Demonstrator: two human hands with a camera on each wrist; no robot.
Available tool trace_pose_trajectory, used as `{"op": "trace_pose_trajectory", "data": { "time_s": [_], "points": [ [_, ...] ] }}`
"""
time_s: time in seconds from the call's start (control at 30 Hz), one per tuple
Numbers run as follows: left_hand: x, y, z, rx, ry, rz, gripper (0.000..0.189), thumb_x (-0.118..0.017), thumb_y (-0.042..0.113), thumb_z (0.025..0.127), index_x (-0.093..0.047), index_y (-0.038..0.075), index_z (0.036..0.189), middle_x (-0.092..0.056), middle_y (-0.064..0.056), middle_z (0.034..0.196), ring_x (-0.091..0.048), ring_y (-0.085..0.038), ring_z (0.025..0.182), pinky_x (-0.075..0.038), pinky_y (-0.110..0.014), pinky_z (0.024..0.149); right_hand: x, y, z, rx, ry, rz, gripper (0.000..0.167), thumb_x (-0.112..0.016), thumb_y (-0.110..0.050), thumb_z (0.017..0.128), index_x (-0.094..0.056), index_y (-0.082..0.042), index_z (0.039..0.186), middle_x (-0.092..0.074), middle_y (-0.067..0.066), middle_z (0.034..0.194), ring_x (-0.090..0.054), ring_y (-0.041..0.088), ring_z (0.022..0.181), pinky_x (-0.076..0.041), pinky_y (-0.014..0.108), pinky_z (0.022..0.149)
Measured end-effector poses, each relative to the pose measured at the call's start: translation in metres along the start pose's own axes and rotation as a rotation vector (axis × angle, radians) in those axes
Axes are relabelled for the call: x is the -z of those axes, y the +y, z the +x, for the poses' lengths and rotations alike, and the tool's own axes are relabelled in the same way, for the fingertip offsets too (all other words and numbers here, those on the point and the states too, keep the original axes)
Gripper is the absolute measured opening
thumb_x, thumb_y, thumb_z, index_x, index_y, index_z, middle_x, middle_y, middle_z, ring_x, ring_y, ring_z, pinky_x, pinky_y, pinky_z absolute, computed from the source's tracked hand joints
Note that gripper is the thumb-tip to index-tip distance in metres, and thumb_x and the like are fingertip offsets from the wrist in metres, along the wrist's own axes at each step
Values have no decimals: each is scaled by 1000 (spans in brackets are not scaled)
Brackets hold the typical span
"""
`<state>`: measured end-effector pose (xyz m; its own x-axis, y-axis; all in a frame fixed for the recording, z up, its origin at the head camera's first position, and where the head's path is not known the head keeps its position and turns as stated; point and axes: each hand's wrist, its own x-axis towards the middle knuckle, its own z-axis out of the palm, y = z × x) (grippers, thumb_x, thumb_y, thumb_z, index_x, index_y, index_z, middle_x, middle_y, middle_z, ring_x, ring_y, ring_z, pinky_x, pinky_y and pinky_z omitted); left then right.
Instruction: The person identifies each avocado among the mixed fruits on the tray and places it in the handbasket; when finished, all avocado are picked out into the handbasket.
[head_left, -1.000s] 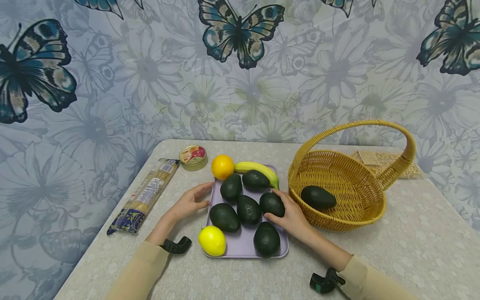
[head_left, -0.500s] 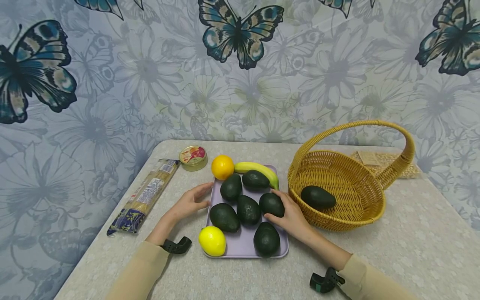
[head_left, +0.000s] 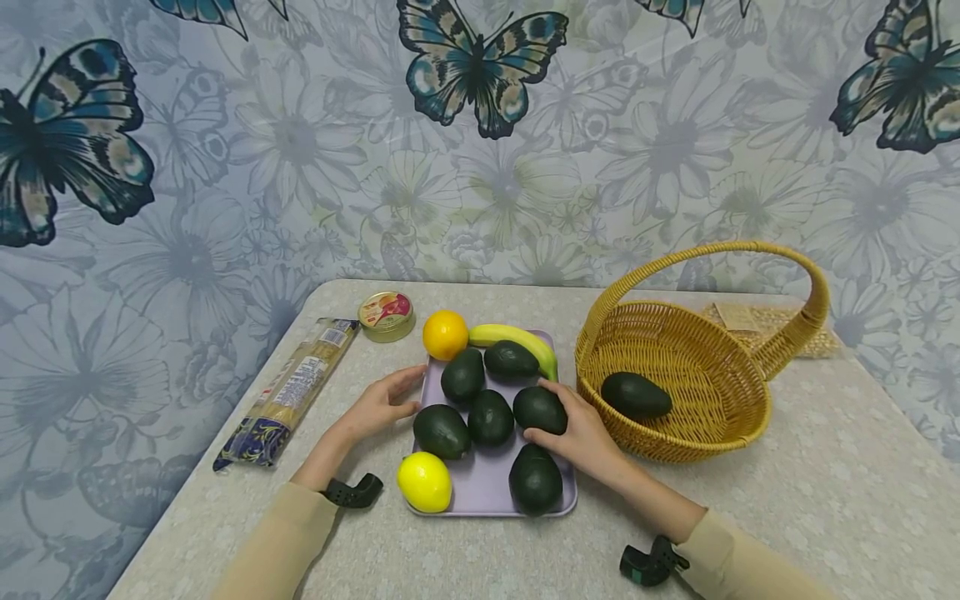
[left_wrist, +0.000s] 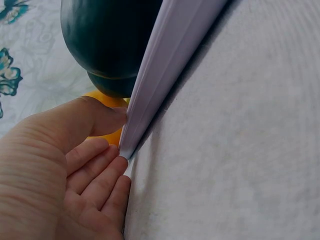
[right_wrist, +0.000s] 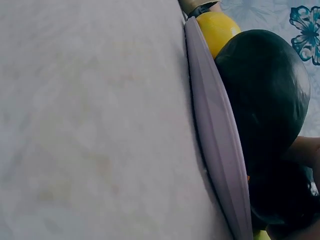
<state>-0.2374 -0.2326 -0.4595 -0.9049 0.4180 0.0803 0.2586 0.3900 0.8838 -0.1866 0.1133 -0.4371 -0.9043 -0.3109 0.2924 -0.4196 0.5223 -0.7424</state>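
Note:
My right hand (head_left: pixel 581 429) grips a dark green avocado (head_left: pixel 538 410) near the right edge of a lilac tray (head_left: pixel 480 492). Several more avocados lie on this tray, among them a middle one (head_left: pixel 491 418), a left one (head_left: pixel 441 432) and a near right one (head_left: pixel 536 479). My left hand (head_left: pixel 382 404) is at the tray's left side; in the left wrist view its thumb and extended fingertips meet the tray's edge. A lemon (head_left: pixel 424 482) sits in the near left corner, an orange (head_left: pixel 446 335) at the far left corner, a banana (head_left: pixel 517 340) along the far end.
A yellow wicker basket (head_left: pixel 697 446) with a tall handle stands to the right, one avocado (head_left: pixel 636 395) inside. Behind it lies a woven mat (head_left: pixel 817 340). On the left are a pasta packet (head_left: pixel 292 387) and a round tin (head_left: pixel 386 316). A patterned wall closes off the back.
The avocado under my right hand has shifted slightly left. The middle and left avocados have also moved a little left and away from me. My left hand has stayed in place.

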Motion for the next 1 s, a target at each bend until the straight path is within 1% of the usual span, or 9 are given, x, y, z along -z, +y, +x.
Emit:
{"op": "trace_pose_trajectory", "data": {
  "time_s": [0.23, 0.53, 0.77, 0.9, 1.0],
  "points": [
    [0, 0, 0, -13, -2, 1, 61, -63, 5, 89, -37, 1, 143, -35, -16, 147, -32, -34, 135, -27, -48, 109, 8, -6, 0, 15, -6, -4, 76, -79, -32, 76, -45, -6, 138, -50, 10, 135, -49, 28, 120, -41, 49, 96],
    [0, 0, -1, -12, -2, -5, 60, -63, 5, 89, -36, 1, 143, -35, -16, 147, -32, -34, 135, -26, -48, 109, 12, -10, 0, 20, 3, -6, 76, -80, -30, 76, -44, -5, 138, -50, 10, 134, -48, 28, 121, -40, 49, 97],
    [0, -1, 0, -10, -5, 4, 61, -63, 6, 89, -36, 2, 144, -35, -16, 147, -31, -34, 135, -26, -49, 109, 16, -14, -1, 33, 2, -5, 76, -79, -34, 76, -44, -7, 139, -50, 9, 134, -48, 28, 120, -40, 50, 96],
    [0, -2, 0, -9, -5, 2, 61, -63, 6, 89, -36, 2, 144, -34, -16, 148, -31, -34, 135, -26, -49, 109, 20, -17, -3, 29, -3, 12, 77, -78, -33, 77, -42, -8, 140, -49, 9, 135, -48, 28, 119, -41, 51, 94],
    [0, -2, 0, -12, -4, 3, 61, -63, 6, 89, -36, 2, 144, -35, -16, 148, -31, -35, 135, -26, -49, 109, 24, -20, -4, 22, -13, 42, 76, -78, -34, 77, -42, -13, 141, -48, 6, 136, -49, 25, 118, -43, 50, 92]
  ]
}}
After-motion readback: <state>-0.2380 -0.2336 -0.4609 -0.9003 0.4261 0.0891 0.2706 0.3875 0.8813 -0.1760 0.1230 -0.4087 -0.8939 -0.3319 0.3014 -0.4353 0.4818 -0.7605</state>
